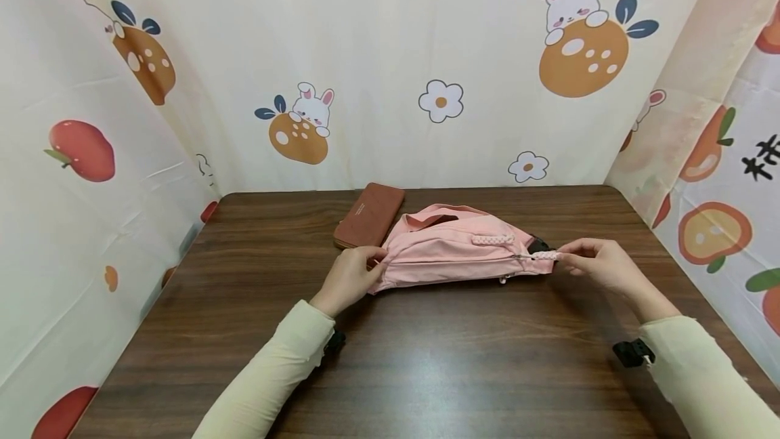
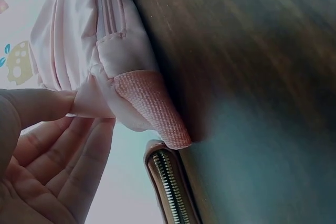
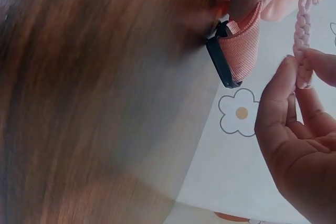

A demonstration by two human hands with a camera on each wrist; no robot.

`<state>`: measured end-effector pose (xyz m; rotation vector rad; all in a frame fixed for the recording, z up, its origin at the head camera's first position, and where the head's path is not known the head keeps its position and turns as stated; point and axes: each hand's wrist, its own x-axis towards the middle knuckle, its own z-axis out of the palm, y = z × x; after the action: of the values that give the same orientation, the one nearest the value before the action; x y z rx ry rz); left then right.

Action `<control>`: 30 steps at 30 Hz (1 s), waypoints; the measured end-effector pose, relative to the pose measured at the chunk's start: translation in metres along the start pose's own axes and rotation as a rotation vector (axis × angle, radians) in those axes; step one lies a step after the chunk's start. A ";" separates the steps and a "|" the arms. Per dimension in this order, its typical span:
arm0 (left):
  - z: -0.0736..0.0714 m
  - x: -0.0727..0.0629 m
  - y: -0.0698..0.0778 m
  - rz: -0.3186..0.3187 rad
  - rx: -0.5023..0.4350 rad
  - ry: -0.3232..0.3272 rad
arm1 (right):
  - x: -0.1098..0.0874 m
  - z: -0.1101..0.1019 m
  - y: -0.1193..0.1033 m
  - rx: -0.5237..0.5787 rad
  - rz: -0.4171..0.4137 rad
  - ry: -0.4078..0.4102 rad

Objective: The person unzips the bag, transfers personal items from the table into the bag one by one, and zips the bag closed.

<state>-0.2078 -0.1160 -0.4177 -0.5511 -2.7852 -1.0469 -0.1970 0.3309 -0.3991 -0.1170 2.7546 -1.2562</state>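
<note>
A pink waist bag (image 1: pixel 451 253) lies on the table with its strap looped up behind it. My left hand (image 1: pixel 352 276) pinches the fabric at the bag's left end; in the left wrist view the thumb and fingers (image 2: pixel 86 153) close on a fold of it. At the bag's right end, my right hand (image 1: pixel 600 268) holds a braided zipper pull (image 1: pixel 544 255) drawn out sideways. The right wrist view shows this braided cord (image 3: pixel 303 30) gripped near its tip between thumb and fingers. Beside it hangs a black buckle (image 3: pixel 220 61) on pink webbing.
A brown zippered wallet (image 1: pixel 370 214) lies behind the bag's left end, its zipper edge (image 2: pixel 170 182) near the bag in the left wrist view. A second braided pull (image 1: pixel 493 240) rests on the bag's upper face. Printed curtains (image 1: pixel 390 32) stand behind the dark wooden table (image 1: pixel 426 358).
</note>
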 end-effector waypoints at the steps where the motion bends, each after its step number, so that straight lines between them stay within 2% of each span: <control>1: 0.000 0.000 0.000 0.001 -0.005 -0.005 | 0.000 0.001 0.000 -0.004 0.003 -0.005; 9: -0.002 -0.003 -0.001 0.032 -0.048 -0.091 | 0.002 0.007 -0.002 -0.087 -0.008 -0.076; 14: -0.002 -0.004 -0.002 0.046 -0.043 -0.124 | 0.004 0.011 -0.004 -0.129 -0.012 -0.103; 30: 0.001 0.000 -0.002 -0.003 -0.016 -0.080 | 0.002 0.017 -0.008 -0.190 -0.031 -0.112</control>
<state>-0.2087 -0.1167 -0.4203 -0.6032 -2.8493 -1.0719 -0.1963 0.3127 -0.4044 -0.2392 2.7783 -0.9604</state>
